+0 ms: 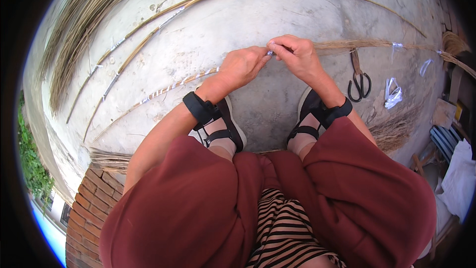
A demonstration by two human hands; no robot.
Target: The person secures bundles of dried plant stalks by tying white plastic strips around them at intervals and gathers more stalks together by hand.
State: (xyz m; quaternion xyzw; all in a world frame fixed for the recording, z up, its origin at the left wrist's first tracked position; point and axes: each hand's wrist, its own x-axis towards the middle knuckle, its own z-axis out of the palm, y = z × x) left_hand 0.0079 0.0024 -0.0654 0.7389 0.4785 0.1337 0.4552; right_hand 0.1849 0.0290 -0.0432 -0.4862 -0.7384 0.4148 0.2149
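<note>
A long bundle of thin dry stalks runs sideways in front of me, bound at spots with whitish plastic strip. My left hand is closed around it, and its fingertips meet those of my right hand, which pinches a bit of the strip at the bundle. Left of my hands the stalks carry a spiral wrap of strip and taper towards the floor. Black-handled scissors lie on the concrete right of my right hand, their blades partly under the stalks.
Two bound rods curve across the floor beyond my hands. A heap of loose stalks lies upper left. Strip scraps are near the scissors. Bricks are lower left; a white sack and clutter line the right. My feet flank the work.
</note>
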